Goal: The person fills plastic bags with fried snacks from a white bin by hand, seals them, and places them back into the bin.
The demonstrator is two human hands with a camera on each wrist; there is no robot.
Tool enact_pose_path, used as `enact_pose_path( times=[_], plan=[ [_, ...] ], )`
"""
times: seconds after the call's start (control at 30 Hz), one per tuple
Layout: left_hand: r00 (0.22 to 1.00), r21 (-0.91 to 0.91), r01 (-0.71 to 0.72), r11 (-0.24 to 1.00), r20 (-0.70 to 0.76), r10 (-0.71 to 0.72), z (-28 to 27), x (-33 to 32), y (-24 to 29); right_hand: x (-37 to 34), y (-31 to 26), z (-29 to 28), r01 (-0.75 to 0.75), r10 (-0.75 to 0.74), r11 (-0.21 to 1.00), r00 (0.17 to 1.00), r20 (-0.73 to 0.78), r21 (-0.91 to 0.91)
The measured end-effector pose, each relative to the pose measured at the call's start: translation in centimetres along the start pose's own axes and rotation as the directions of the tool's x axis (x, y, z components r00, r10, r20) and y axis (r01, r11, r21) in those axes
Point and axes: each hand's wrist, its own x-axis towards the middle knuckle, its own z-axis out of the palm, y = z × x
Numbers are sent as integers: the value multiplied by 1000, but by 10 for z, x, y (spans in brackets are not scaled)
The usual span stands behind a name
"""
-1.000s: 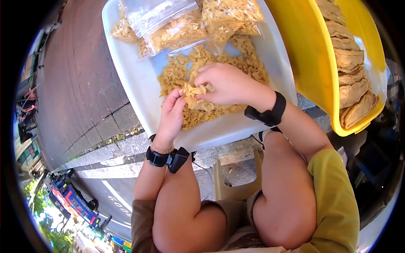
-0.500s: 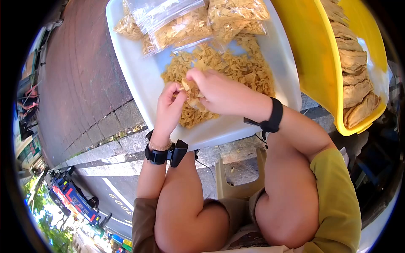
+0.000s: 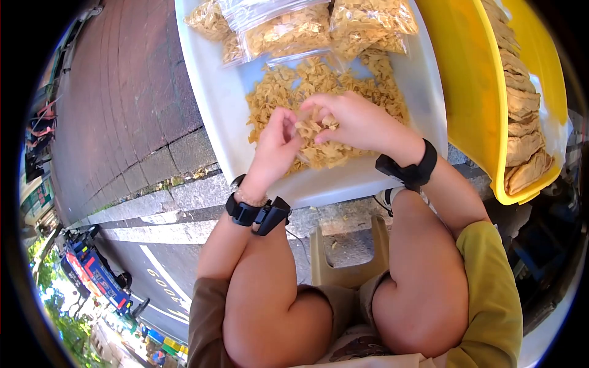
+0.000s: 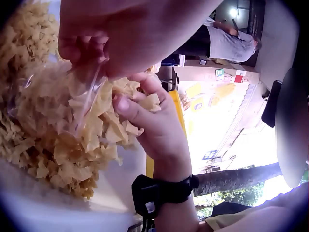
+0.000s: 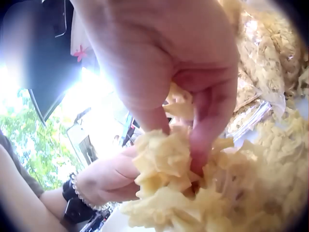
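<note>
In the head view, my left hand point(image 3: 276, 150) and right hand point(image 3: 362, 122) work close together over a loose heap of pale yellow, crinkled flakes point(image 3: 270, 89) in a white tray point(image 3: 211, 116). The left wrist view has the left fingers curled on the edge of a clear plastic bag point(image 4: 87, 113) with flakes inside. At the bag's mouth, the right hand grips a bunch of flakes point(image 4: 126, 87) between thumb and fingers. From the right wrist, pieces point(image 5: 164, 159) stick out below the fingertips, and the bag is mostly hidden.
Filled clear zip bags point(image 3: 288, 30) lie across the tray's far end. Right of the tray stands a yellow tub point(image 3: 460, 92) holding a row of folded beige sheets point(image 3: 523, 122). A beige stool point(image 3: 322, 260) is below, between my knees, beside a stone curb point(image 3: 178, 196).
The right hand has turned, and the flakes it grips now show more plainly. The left hand has drawn in towards it. The whole scene has shifted slightly right as the head moved.
</note>
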Motion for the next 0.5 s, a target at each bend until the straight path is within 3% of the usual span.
enact_pose_path(
  times=[0.07,0.13,0.17,0.2,0.23,0.27,0.33,0.4,0.43,0.5],
  plan=[
    [999,53,-29,998,-13,30,6,-3,10,2,-12,-3,-41,44,994,999,23,-100],
    [991,348,-49,936,-97,88,5,-3,15,3,-18,1,-80,89,977,995,39,-199],
    [991,347,-47,937,-100,87,4,-1,11,3,-15,6,-1,-9,982,999,-52,-188],
    [977,227,-71,971,-181,114,2,2,6,4,-18,8,78,-105,980,984,-142,-185],
    [956,105,-106,989,-264,131,-1,3,1,4,-21,9,80,-107,980,984,-139,-185],
    [955,105,-104,989,-267,129,-5,2,-2,1,-27,11,133,-167,970,973,-160,-202],
    [967,-96,-75,993,-249,49,-13,-1,3,-8,-40,17,186,-226,958,958,-175,-219],
    [970,-125,-77,989,-238,45,-20,-4,9,-17,-50,23,188,-227,913,972,-66,-363],
    [976,-43,-76,996,-210,66,-23,-5,11,-20,-53,28,189,-227,912,972,-63,-364],
    [980,37,-77,996,-182,83,-22,-8,11,-23,-54,39,193,-215,812,976,25,-551]
  ],
)
